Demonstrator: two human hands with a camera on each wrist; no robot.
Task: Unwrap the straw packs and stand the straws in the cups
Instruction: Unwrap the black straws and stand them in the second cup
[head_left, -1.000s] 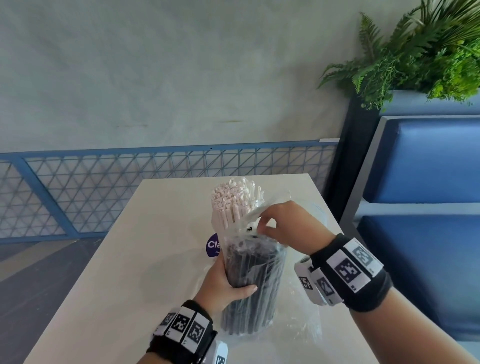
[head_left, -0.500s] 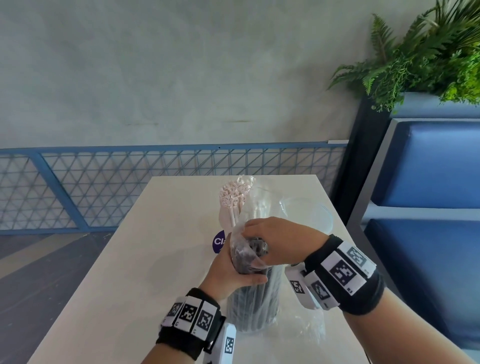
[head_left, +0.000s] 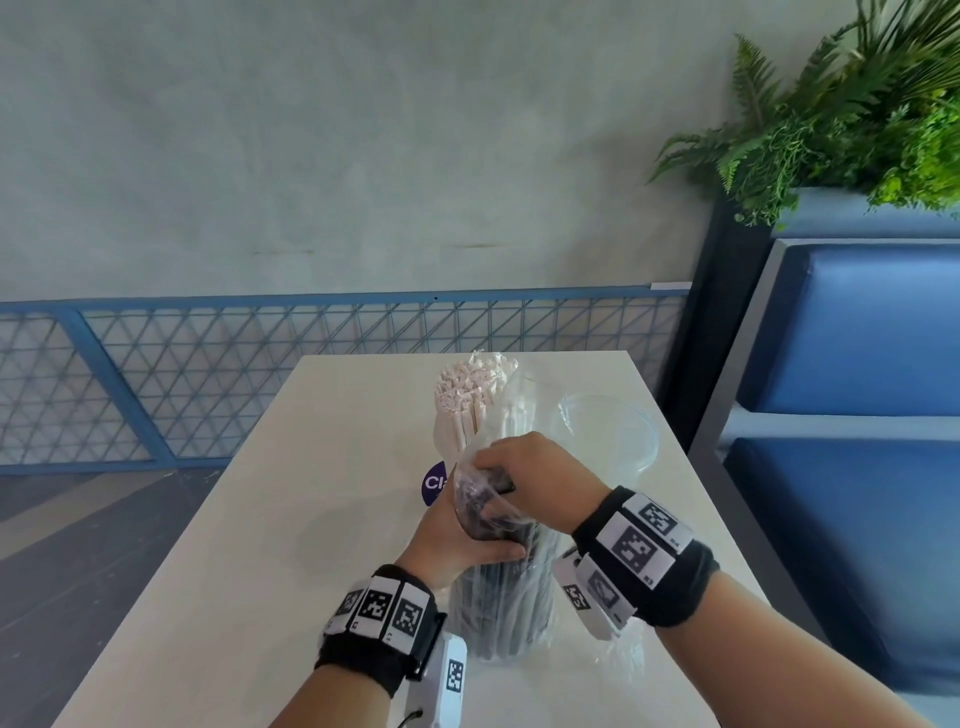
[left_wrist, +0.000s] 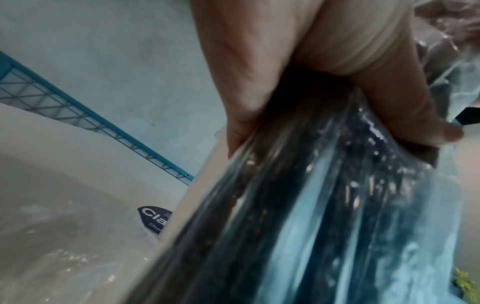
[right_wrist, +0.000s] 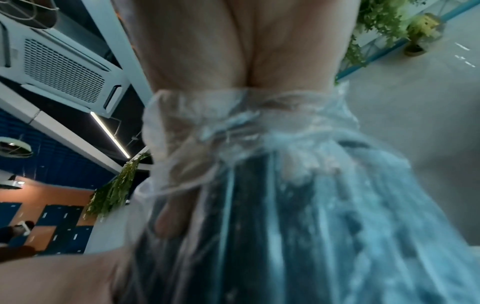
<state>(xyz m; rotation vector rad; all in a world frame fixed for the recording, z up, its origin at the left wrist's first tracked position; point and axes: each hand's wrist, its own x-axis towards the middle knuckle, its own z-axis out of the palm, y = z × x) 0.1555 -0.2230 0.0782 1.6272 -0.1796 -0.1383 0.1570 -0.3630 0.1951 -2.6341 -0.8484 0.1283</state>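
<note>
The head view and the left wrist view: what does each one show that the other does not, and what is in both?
Only the head view shows the right hand pinching the clear wrap, the white straws, the empty clear cup and the plant. Only the left wrist view shows the left hand's fingers curled round the pack from close by. Both show the left hand gripping the black straws, the purple sticker, the table and the blue railing.
</note>
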